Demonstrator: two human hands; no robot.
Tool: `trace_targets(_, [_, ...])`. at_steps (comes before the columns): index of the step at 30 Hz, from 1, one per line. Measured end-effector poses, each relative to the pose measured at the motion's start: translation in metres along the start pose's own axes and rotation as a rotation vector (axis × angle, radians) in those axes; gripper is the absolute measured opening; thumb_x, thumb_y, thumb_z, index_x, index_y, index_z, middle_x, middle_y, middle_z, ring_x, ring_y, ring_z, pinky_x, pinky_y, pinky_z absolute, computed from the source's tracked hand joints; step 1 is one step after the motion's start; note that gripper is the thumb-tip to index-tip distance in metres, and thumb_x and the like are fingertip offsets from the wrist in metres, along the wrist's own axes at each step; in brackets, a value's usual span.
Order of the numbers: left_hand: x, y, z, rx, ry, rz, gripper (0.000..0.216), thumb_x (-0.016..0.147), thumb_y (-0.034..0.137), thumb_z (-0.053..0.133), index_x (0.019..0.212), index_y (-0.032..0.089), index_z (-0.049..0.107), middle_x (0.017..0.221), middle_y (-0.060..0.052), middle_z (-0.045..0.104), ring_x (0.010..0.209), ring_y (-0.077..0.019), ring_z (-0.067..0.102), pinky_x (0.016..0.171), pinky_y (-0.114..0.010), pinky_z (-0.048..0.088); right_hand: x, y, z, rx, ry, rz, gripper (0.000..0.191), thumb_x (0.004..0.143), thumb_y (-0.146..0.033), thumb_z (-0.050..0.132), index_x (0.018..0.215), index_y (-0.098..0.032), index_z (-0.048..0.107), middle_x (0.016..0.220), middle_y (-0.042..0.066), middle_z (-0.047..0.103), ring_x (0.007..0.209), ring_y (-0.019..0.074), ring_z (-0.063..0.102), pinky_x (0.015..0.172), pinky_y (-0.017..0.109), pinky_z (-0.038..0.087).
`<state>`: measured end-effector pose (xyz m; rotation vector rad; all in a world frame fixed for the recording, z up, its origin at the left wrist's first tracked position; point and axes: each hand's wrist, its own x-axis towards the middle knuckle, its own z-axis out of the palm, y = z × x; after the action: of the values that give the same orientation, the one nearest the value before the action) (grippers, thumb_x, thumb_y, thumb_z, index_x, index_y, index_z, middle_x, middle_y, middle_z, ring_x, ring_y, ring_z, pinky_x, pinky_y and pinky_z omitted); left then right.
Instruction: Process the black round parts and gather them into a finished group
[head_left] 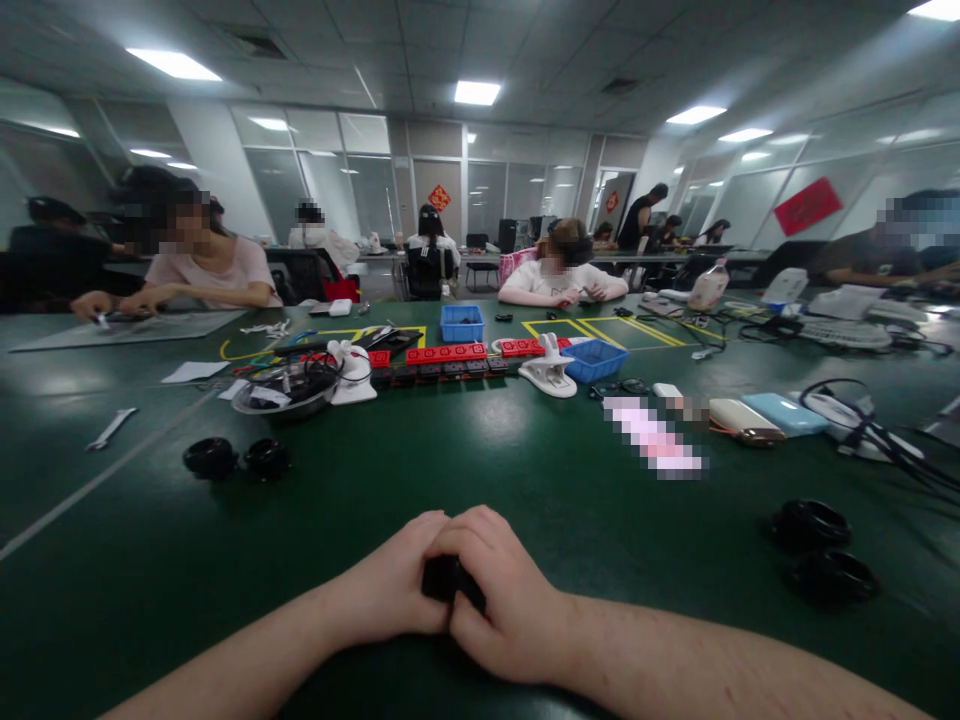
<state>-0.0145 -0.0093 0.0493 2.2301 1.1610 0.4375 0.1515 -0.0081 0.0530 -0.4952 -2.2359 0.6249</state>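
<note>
I record left hand (pixel 394 582) and right hand (pixel 517 600) closed around a black object (pixel 448 577), lower centre; green tabletop (pixel 652 540) separates them from black rings (pixel 829 587) at lower right.

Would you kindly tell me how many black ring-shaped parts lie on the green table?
4: two black rings at left, two at right. The left hand and right hand mostly cover another black object, its shape unclear.
</note>
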Motion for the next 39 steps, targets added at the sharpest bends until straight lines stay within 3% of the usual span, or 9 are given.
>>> trace_targets(3, [-0.001, -0.005, 0.001, 0.01, -0.038, 0.009, 0.064, 0.06, 0.017, 0.067, 0.12, 0.022, 0.047, 0.128, -0.006, 0.049, 0.119, -0.0277, 0.042, 0.108, -0.049, 0.013, 0.001, 0.0, 0.0, -0.022, -0.042, 0.012, 0.036, 0.058, -0.012, 0.042, 0.092, -0.017, 0.051, 0.096, 0.007, 0.055, 0.09, 0.0195, 0.047, 0.085, 0.037, 0.038])
trace_targets(6, [0.0, -0.005, 0.003, 0.067, 0.01, -0.016, 0.066, 0.059, 0.023, 0.068, 0.121, 0.022, 0.045, 0.126, -0.007, 0.049, 0.12, -0.0289, 0.04, 0.108, -0.053, 0.008, 0.001, 0.0, 0.0, -0.08, -0.026, 0.115, 0.033, 0.063, -0.017, 0.05, 0.096, -0.016, 0.051, 0.099, 0.007, 0.053, 0.093, 0.0203, 0.044, 0.086, 0.037, 0.037])
trace_targets(12, [0.0, 0.013, 0.009, 0.188, 0.164, -0.134, 0.047, 0.06, 0.035, 0.069, 0.101, 0.02, 0.053, 0.101, -0.006, 0.057, 0.103, -0.0278, 0.051, 0.104, -0.054, 0.018, 0.001, 0.001, 0.0, -0.146, -0.03, 0.212, 0.018, 0.075, -0.02, 0.047, 0.092, -0.014, 0.052, 0.093, 0.008, 0.051, 0.085, 0.0204, 0.043, 0.079, 0.04, 0.039])
trace_targets(18, [-0.001, 0.014, 0.012, 0.114, 0.175, -0.12, 0.032, 0.062, 0.025, 0.066, 0.091, 0.021, 0.055, 0.089, -0.003, 0.056, 0.097, -0.0274, 0.052, 0.102, -0.055, 0.022, 0.0, 0.001, -0.002, -0.061, 0.002, 0.061, 0.024, 0.071, -0.014, 0.045, 0.094, -0.016, 0.05, 0.097, 0.008, 0.051, 0.091, 0.0193, 0.045, 0.082, 0.035, 0.042])
trace_targets(20, [0.0, 0.011, 0.011, 0.068, 0.153, -0.084, 0.03, 0.061, 0.021, 0.066, 0.09, 0.02, 0.056, 0.09, -0.003, 0.055, 0.094, -0.0261, 0.052, 0.098, -0.05, 0.031, -0.001, 0.001, -0.002, -0.022, 0.028, -0.024, 0.03, 0.068, -0.012, 0.045, 0.097, -0.017, 0.049, 0.098, 0.008, 0.052, 0.092, 0.0195, 0.046, 0.082, 0.035, 0.043])
trace_targets(24, [-0.001, 0.004, 0.005, -0.034, 0.092, -0.013, 0.04, 0.057, 0.015, 0.066, 0.094, 0.021, 0.054, 0.096, -0.002, 0.052, 0.092, -0.022, 0.052, 0.083, -0.034, 0.047, -0.003, 0.0, -0.001, 0.021, 0.014, -0.166, 0.037, 0.066, -0.01, 0.042, 0.102, -0.017, 0.048, 0.097, 0.008, 0.055, 0.093, 0.019, 0.05, 0.081, 0.034, 0.044])
trace_targets(29, [-0.004, -0.004, 0.002, -0.158, -0.025, 0.013, 0.063, 0.055, 0.015, 0.068, 0.113, 0.022, 0.044, 0.111, -0.004, 0.047, 0.106, -0.0248, 0.047, 0.095, -0.038, 0.04, -0.003, 0.001, 0.001, 0.035, 0.024, -0.257, 0.04, 0.064, -0.013, 0.04, 0.104, -0.015, 0.047, 0.095, 0.008, 0.058, 0.091, 0.0178, 0.053, 0.083, 0.032, 0.044])
trace_targets(34, [-0.002, -0.004, 0.005, -0.029, -0.027, 0.028, 0.065, 0.062, 0.026, 0.07, 0.12, 0.025, 0.042, 0.124, -0.007, 0.043, 0.116, -0.0294, 0.041, 0.1, -0.044, 0.034, -0.003, 0.003, 0.0, -0.06, 0.086, -0.049, 0.033, 0.069, -0.027, 0.051, 0.099, -0.015, 0.049, 0.097, 0.008, 0.057, 0.089, 0.0201, 0.051, 0.082, 0.036, 0.042])
trace_targets(39, [-0.001, 0.003, 0.009, 0.128, 0.085, -0.052, 0.049, 0.063, 0.03, 0.069, 0.107, 0.023, 0.049, 0.112, -0.008, 0.052, 0.105, -0.0305, 0.048, 0.094, -0.049, 0.038, -0.003, 0.004, 0.002, -0.209, -0.065, 0.18, 0.039, 0.065, -0.038, 0.065, 0.095, -0.017, 0.051, 0.094, 0.006, 0.057, 0.084, 0.0204, 0.051, 0.076, 0.034, 0.041])
